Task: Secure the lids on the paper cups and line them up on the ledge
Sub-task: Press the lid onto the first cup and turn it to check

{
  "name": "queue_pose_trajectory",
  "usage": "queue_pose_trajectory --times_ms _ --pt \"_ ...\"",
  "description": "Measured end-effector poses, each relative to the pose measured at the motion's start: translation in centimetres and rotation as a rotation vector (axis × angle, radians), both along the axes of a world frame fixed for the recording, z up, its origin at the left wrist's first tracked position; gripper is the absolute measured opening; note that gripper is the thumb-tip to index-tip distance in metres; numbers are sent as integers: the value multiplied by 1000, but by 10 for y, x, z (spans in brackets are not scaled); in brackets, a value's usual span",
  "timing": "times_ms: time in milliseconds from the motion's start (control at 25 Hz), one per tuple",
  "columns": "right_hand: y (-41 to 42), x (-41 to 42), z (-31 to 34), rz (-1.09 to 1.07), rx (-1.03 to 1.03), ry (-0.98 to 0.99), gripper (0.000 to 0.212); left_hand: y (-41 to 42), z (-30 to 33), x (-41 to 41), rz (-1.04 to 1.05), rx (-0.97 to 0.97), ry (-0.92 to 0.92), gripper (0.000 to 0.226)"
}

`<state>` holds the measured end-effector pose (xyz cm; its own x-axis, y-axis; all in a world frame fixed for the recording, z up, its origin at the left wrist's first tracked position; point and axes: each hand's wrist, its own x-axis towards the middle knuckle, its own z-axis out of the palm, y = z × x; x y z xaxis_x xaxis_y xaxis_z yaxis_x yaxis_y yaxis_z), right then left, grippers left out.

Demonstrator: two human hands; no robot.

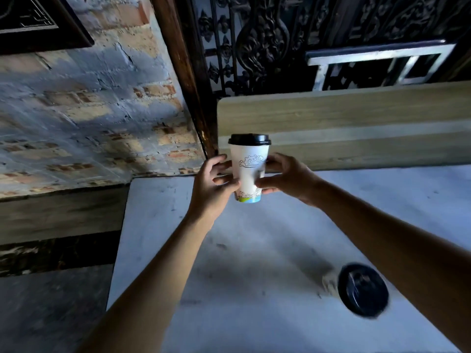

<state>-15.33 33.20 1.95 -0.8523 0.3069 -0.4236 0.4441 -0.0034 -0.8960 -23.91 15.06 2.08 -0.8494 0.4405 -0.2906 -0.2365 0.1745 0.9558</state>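
white paper cup [248,171] held upright in mid-frame, above the pale bench [254,250], its base clear of the surface. black lid [249,139] seated on the rim, level all round as far as the view tells. line drawing of a cloud on the cup wall, a green and blue band at the foot.

left hand [211,186] pressed to the cup's left side, fingers [224,179] curled and clamped on the cup wall, thumb low near the coloured band. right hand [283,175] pressed to the cup's right side, fingers clamped on the wall likewise, thumb across the front. both forearms stretched forward from the lower corners of the frame.

second cup [331,285] near the lower right, standing on the bench just beside the right forearm, seen almost from above and blurred; black lid [363,289] on top of it, hiding most of the paper wall. well apart from the held cup.

wooden ledge [344,123] behind the held cup, running off to the right, a lighter strip along its middle. dark wooden post [183,72] at the ledge's left end, ornate black ironwork [254,42] above it. worn brick wall [89,110] with patchy pale plaster on the left, a dark frame [38,21] in the top left corner.
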Motion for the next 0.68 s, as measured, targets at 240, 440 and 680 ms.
queue_pose_trajectory --times_ms 240,440,680 --pt "67 -113 -53 54 183 59 70 76 -63 -93 24 -97 185 67" --pt "86 -164 -99 101 305 154 68 97 -115 -143 -6 -122 297 75" --pt "90 -193 -133 188 402 255 74 104 -149 -177 -94 -173 290 72"
